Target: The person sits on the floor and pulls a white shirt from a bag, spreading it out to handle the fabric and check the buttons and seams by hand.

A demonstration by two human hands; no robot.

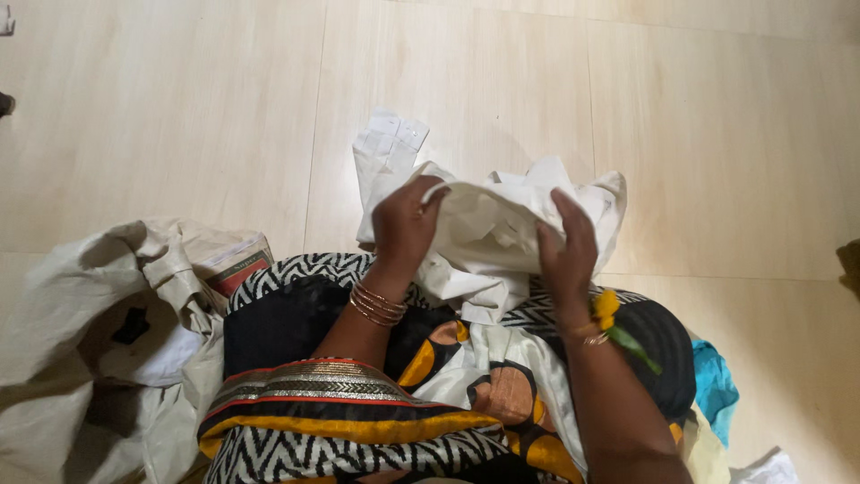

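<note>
A crumpled white shirt [488, 229] lies over my lap and onto the tiled floor, one buttoned cuff [391, 134] sticking out toward the far side. My left hand [405, 224], with several gold bangles at the wrist, grips a fold of the shirt at its left side. My right hand [566, 251], wearing a bangle with a yellow and green ornament, presses on and holds the shirt's right side. Both hands lift the top edge of the fabric between them.
A patterned black, white and yellow garment [340, 394] covers my lap. An open beige cloth bag [98, 332] with clothes inside lies at the left. A turquoise cloth [715, 381] shows at the right. Pale floor tiles [699, 116] stretch beyond.
</note>
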